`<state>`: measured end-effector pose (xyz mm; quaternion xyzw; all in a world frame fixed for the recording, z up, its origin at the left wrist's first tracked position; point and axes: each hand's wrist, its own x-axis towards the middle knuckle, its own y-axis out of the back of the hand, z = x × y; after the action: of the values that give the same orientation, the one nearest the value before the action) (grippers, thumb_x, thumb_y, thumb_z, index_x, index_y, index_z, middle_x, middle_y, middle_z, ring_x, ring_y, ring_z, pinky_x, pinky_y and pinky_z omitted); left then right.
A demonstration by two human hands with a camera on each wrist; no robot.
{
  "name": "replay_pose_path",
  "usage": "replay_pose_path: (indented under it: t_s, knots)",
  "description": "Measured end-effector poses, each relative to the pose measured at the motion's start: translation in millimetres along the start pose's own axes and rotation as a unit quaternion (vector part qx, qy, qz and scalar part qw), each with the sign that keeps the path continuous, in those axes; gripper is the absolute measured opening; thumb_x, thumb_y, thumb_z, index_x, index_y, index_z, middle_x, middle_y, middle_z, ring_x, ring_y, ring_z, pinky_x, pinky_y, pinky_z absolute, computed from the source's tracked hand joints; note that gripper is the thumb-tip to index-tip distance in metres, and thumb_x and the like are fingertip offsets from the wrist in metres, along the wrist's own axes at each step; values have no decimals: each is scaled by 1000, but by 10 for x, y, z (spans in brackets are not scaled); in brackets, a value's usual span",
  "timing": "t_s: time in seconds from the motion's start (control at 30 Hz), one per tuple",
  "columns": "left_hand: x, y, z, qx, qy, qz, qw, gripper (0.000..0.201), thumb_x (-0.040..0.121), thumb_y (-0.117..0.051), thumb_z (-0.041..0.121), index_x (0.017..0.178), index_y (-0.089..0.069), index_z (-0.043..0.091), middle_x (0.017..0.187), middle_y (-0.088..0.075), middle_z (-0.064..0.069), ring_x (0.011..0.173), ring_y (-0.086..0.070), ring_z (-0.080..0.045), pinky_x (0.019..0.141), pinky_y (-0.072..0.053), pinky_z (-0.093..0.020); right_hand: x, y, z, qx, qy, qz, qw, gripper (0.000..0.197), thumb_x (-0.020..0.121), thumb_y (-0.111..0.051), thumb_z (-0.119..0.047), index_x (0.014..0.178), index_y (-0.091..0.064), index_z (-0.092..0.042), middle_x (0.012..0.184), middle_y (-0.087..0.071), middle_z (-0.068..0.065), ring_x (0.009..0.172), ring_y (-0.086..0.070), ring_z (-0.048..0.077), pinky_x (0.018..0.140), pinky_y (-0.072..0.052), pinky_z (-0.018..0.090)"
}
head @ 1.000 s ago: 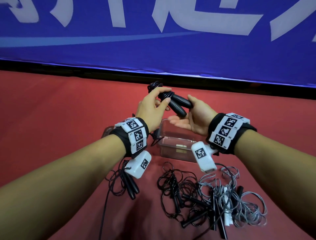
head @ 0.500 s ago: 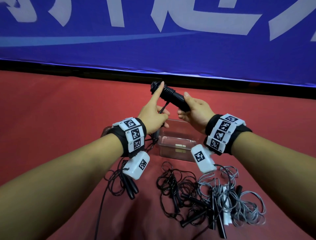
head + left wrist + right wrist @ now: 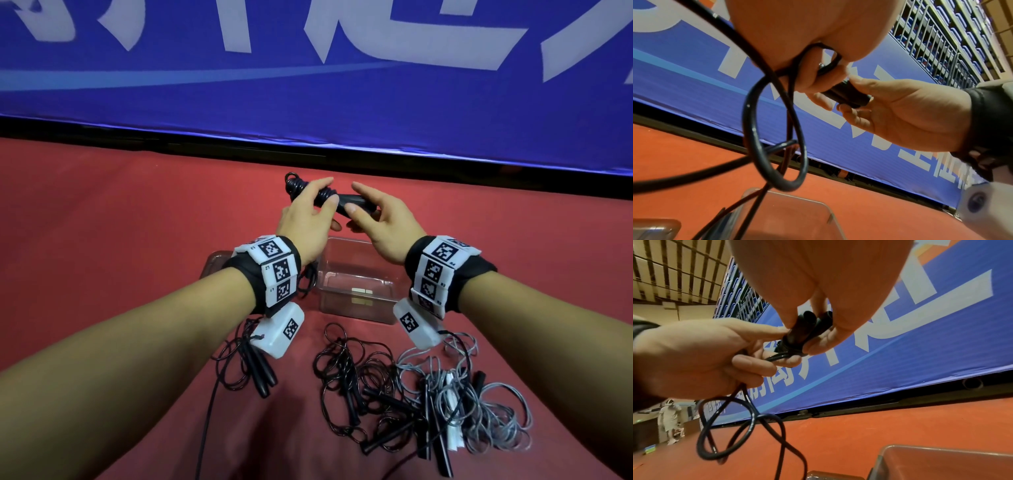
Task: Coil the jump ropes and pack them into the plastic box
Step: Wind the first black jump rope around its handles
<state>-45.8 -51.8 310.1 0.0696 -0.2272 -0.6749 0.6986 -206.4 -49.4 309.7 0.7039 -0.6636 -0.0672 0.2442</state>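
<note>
I see a black jump rope with two thick black handles (image 3: pixel 337 202) lying side by side, held up above the floor, its thin cord wrapped round one end and trailing down in loose loops (image 3: pixel 774 146). Below it sits a clear rectangular plastic box (image 3: pixel 356 301), open-topped. Nearer me, loose black ropes (image 3: pixel 356 387) and grey ropes (image 3: pixel 479 407) lie tangled on the red floor.

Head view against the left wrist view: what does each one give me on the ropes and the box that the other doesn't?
Only the head view shows the tangled black ropes and grey rope waiting on the red floor, and the inside of the clear plastic box, with no rope in it.

Only the left wrist view shows the loose loop of cord hanging below the left hand.

Both show the right hand and left hand pinching the black handles above the box.
</note>
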Motion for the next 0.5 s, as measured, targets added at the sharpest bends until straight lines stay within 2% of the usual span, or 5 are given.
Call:
replay_pose_path:
  t_s: [0.07, 0.27, 0.37, 0.4, 0.5]
  knots:
    - [-14, 7, -30, 9, -10, 9, 1000, 34, 103, -52, 36, 136, -55, 38, 73, -73, 6, 60, -63, 6, 61, -45, -24, -7, -12, 10, -16, 1, -1, 1000, 59, 97, -64, -31, 149, -43, -13, 126, -62, 9, 94, -72, 17, 91, -57, 34]
    - [-5, 41, -59, -14, -25, 7, 1000, 24, 101, -56, 29, 124, -59, 36, 62, -67, 11, 39, -46, -2, 52, -38, -24, -22, 20, -77, 196, -105, -1, 975, 40, 89, -73, -8, 126, -60, -8, 101, -69, 14, 74, -69, 25, 79, -60, 35]
    - [5, 26, -86, -29, -36, -18, 999, 23, 99, -56, 30, 119, -58, 43, 72, -72, -4, 41, -46, -12, 54, -45, -39, -68, 36, -107, 287, -190, -55, 937, 26, 93, -68, -17, 117, -61, -19, 83, -70, 15, 66, -71, 21, 63, -61, 26]
    - [8, 26, -84, -30, -36, -21, 999, 24, 99, -56, 30, 118, -58, 43, 68, -70, 0, 42, -47, -14, 55, -48, -41, -69, 47, -109, 298, -206, -67, 930, 21, 94, -66, -21, 114, -61, -20, 80, -71, 14, 64, -71, 18, 60, -59, 23]
    - [-13, 56, -33, -39, -27, -34, 998, 24, 102, -55, 25, 123, -57, 36, 61, -64, 12, 44, -59, -16, 53, -51, -32, -39, 93, -102, 321, -206, -78, 921, 21, 96, -64, -20, 116, -62, -18, 77, -72, 9, 61, -69, 10, 57, -57, 18]
